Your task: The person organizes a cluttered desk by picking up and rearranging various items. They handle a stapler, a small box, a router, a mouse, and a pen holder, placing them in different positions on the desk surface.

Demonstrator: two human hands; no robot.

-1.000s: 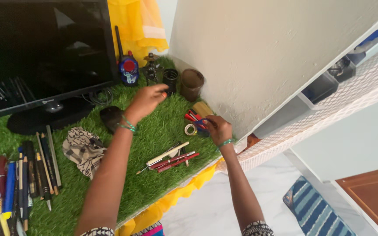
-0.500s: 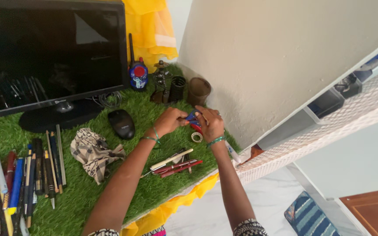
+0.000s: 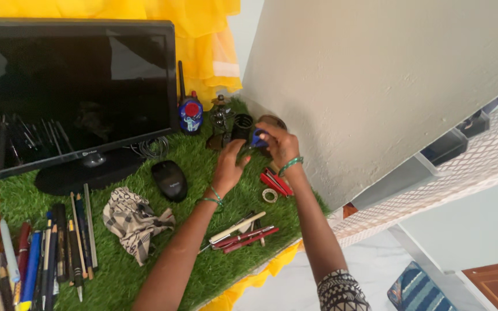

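Evidently light and rigid, the small blue plastic object (image 3: pixel 257 138) sits pinched in the right hand (image 3: pixel 276 144), the left hand (image 3: pixel 229 164) cupping the black cylindrical mesh holder (image 3: pixel 241 127).

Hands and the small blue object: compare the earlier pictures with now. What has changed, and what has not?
Both hands rose from the red pens to the black mesh cup; the left hand touches it, the right hand holds the small blue object beside it. The mouse, cloth and tape roll stayed put.
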